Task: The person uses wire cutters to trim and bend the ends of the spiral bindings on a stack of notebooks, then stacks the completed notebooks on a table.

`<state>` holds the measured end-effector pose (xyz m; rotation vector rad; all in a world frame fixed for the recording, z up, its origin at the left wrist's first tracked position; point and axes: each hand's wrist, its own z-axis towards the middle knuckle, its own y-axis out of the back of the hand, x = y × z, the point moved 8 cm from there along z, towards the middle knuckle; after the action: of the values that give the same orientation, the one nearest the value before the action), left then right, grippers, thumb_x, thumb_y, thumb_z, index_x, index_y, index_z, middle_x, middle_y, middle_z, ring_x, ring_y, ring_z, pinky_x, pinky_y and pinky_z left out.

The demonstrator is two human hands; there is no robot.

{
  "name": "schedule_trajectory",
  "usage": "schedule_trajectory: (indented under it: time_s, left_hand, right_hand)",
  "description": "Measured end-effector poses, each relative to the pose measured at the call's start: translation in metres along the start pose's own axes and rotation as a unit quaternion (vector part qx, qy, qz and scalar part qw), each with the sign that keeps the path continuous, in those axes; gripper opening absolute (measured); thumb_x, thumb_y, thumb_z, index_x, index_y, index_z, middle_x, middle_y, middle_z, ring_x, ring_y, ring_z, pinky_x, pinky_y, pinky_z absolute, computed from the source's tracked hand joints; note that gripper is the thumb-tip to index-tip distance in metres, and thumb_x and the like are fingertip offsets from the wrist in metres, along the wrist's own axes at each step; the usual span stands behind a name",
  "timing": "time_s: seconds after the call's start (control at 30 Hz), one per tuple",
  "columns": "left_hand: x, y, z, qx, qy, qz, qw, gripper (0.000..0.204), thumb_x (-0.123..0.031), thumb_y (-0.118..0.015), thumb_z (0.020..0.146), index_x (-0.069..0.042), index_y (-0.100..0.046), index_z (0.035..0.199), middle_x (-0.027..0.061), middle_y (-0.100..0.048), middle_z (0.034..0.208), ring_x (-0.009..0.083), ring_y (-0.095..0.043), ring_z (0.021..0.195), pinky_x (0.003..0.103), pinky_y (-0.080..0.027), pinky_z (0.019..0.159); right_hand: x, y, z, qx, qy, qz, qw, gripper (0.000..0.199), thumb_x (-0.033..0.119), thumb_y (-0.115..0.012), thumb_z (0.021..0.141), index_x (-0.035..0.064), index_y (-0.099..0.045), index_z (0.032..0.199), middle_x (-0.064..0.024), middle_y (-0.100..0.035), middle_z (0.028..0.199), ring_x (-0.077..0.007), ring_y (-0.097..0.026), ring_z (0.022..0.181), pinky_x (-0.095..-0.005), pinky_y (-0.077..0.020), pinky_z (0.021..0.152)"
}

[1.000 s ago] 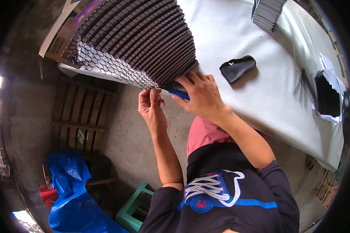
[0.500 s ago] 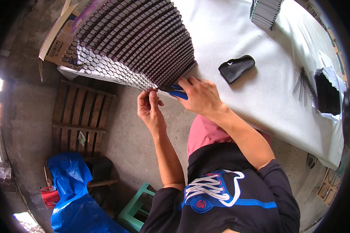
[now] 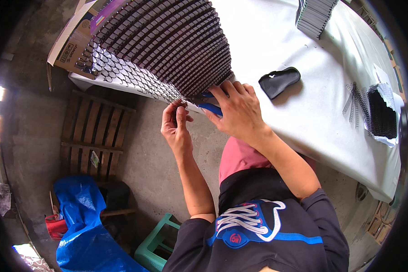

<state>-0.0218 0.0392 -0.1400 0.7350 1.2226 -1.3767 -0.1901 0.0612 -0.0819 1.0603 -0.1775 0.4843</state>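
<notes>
Stack of wire loops [image 3: 167,45]: dark brown-maroon, row upon row of small curved teeth, pale squares showing between the rows. Rows fan out wide toward the far left and narrow toward the near corner. Along the left-hand side, open wire arcs overlap like fish scales, with white visible through them. It lies on the near left part of a table [image 3: 340,131] under a smooth white cover, lightly creased.

Around it: brown cardboard box [image 3: 70,54], flap raised, against the stack's far left side. To the right on the cover, a flat black case [image 3: 281,84], rounded at one end; beyond it, a grey ribbed stack [image 3: 315,16]. Far right, thin loose wire strips [image 3: 357,102] beside a black bundle [image 3: 381,113] in torn white paper. Floor, left: slatted wooden pallet [image 3: 97,147], crumpled blue sheet [image 3: 81,204], green stool [image 3: 145,254]. The right hand's fingers block part of the tool.

Grip: left hand [image 3: 179,129] just off the table edge, thumb and fingertips pinching a small reddish-brown wire piece [image 3: 180,105]. Right hand [image 3: 244,109] curled round blue-handled pliers [image 3: 211,109], handles slightly spread, head at the stack's near corner; cannot tell whether its jaws meet.
</notes>
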Motion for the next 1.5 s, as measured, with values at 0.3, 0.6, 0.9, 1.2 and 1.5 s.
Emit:
schedule_trajectory:
  time_s: [0.3, 0.6, 0.9, 1.2, 1.5]
  left_hand:
    - [0.002, 0.002, 0.000, -0.009, -0.005, -0.018, 1.000, 0.022, -0.013, -0.060, 0.089, 0.003, -0.058, 0.105, 0.0061, -0.062, 0.091, 0.0103, -0.057, 0.077, 0.025, -0.050, 0.064]
    - [-0.003, -0.004, 0.000, -0.043, -0.014, -0.017, 0.999, 0.024, -0.011, -0.064, 0.086, 0.004, -0.059, 0.103, 0.0060, -0.064, 0.088, 0.0087, -0.057, 0.072, 0.022, -0.050, 0.058]
    - [-0.012, -0.002, 0.003, -0.037, -0.017, 0.084, 0.996, 0.024, -0.008, -0.064, 0.085, 0.005, -0.061, 0.105, 0.0063, -0.065, 0.087, 0.0086, -0.060, 0.069, 0.022, -0.052, 0.063]
    - [-0.006, 0.010, 0.000, -0.011, 0.022, -0.001, 1.000, 0.031, -0.010, -0.066, 0.084, 0.004, -0.059, 0.111, 0.0066, -0.063, 0.087, 0.0096, -0.060, 0.073, 0.023, -0.052, 0.063]
    - [-0.009, 0.001, 0.007, 0.014, 0.032, -0.007, 0.999, 0.027, -0.015, -0.064, 0.086, 0.004, -0.060, 0.105, 0.0057, -0.062, 0.085, 0.0090, -0.057, 0.071, 0.024, -0.051, 0.065]
  right_hand:
    - [0.000, -0.002, 0.001, 0.033, -0.002, 0.021, 0.999, 0.044, 0.033, -0.069, 0.073, 0.0087, -0.055, 0.107, -0.0124, -0.056, 0.098, -0.0278, -0.055, 0.094, -0.0419, -0.0403, 0.084]
    - [-0.014, -0.016, -0.002, 0.037, -0.014, 0.056, 0.998, 0.033, 0.028, -0.071, 0.073, 0.0128, -0.061, 0.100, -0.0100, -0.062, 0.079, -0.0318, -0.064, 0.068, -0.0413, -0.0511, 0.059]
    - [-0.007, -0.009, 0.000, 0.035, 0.003, 0.036, 0.999, 0.030, 0.026, -0.071, 0.072, 0.0128, -0.062, 0.097, -0.0102, -0.062, 0.078, -0.0316, -0.064, 0.067, -0.0408, -0.0508, 0.058]
    - [-0.006, 0.011, -0.001, 0.001, 0.017, 0.011, 1.000, 0.041, 0.032, -0.069, 0.073, 0.0144, -0.057, 0.108, -0.0097, -0.059, 0.097, -0.0262, -0.057, 0.090, -0.0424, -0.0400, 0.082]
    - [0.001, 0.009, 0.004, 0.003, 0.006, 0.004, 1.000, 0.046, 0.036, -0.070, 0.072, 0.0121, -0.056, 0.109, -0.0104, -0.055, 0.097, -0.0266, -0.053, 0.096, -0.0437, -0.0360, 0.084]
